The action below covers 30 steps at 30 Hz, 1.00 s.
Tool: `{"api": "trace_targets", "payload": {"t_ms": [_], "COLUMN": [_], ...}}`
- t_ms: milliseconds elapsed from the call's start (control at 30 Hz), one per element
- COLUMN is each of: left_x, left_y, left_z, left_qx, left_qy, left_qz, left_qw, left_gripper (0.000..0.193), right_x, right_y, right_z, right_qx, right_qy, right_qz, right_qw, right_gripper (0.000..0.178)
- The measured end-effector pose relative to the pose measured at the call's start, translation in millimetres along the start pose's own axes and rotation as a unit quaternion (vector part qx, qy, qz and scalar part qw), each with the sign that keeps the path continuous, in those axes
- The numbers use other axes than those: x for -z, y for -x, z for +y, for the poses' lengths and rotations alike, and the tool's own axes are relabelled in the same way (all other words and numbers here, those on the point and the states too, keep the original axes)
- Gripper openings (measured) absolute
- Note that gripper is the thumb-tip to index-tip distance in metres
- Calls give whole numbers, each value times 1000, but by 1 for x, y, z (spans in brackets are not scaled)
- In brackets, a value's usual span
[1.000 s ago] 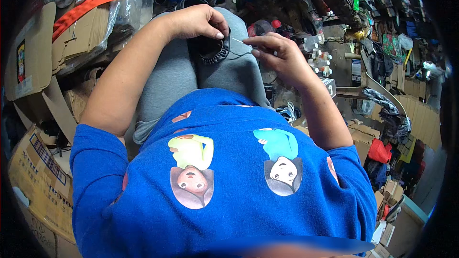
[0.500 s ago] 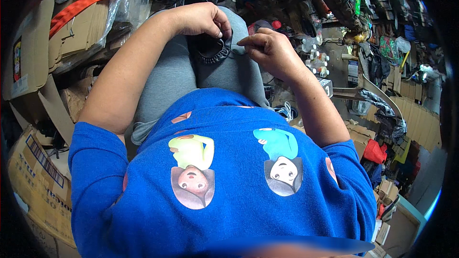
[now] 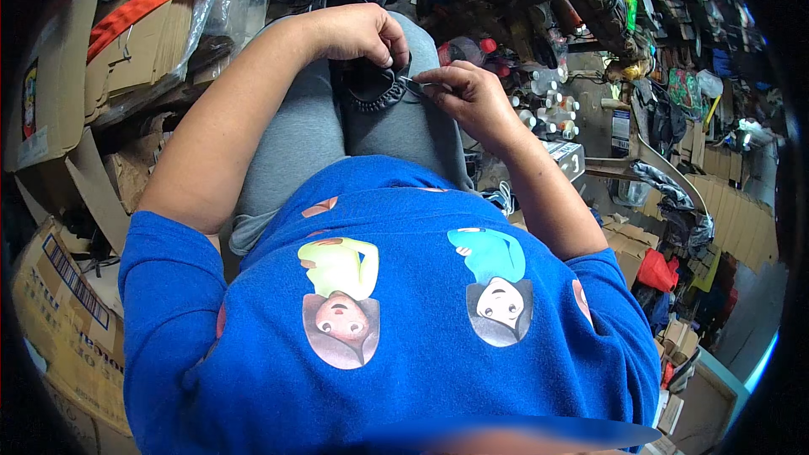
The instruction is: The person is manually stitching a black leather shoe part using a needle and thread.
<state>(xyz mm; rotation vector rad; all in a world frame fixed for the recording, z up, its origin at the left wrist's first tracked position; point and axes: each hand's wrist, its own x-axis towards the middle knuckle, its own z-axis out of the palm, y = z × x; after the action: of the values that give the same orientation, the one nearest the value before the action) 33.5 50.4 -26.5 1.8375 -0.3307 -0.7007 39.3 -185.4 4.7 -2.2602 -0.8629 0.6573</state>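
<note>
A black piece with a gathered, ruffled edge (image 3: 381, 104) rests on my grey-trousered lap, its kind unclear. My left hand (image 3: 362, 35) is closed on its far rim, thumb and fingers pinching the edge. From the right, my right hand (image 3: 468, 94) comes in with thumb and forefinger pinched together. Between those fingertips sits a thin, pale, needle-like tool (image 3: 412, 80), its tip at the right side of the black rim. Part of the black piece is hidden beneath my left fingers.
Cardboard boxes (image 3: 52, 84) and orange straps (image 3: 147, 7) lie at the left. Several small bottles (image 3: 552, 109) stand to the right of my knee, with a small box (image 3: 566, 160) nearer me. Clutter hangs and piles up along the far right.
My right hand has moved slightly left and nearer to the black piece, and the thin tool now shows at its rim. My left hand keeps its hold.
</note>
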Motion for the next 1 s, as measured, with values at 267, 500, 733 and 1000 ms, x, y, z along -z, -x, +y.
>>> {"api": "trace_targets", "payload": {"t_ms": [267, 500, 733, 1000], "left_x": [-1, -2, -1, -8], "left_y": [-1, 1, 1, 2], "left_z": [-6, -2, -1, -8], "left_qx": [3, 6, -7, -31], "left_qy": [9, 14, -5, -5], "left_qz": [2, 1, 4, 62], "left_qw": [1000, 1000, 1000, 998], "left_gripper": [26, 28, 27, 19], "right_x": [4, -4, 1, 5], "right_y": [-8, 3, -7, -19], "right_z": [-26, -4, -10, -13], "right_qx": [89, -3, 46, 59], "right_qy": [201, -21, 65, 56], "right_qz": [19, 8, 10, -17], "right_qw": [975, 1000, 997, 997], "right_gripper": [23, 25, 22, 21]}}
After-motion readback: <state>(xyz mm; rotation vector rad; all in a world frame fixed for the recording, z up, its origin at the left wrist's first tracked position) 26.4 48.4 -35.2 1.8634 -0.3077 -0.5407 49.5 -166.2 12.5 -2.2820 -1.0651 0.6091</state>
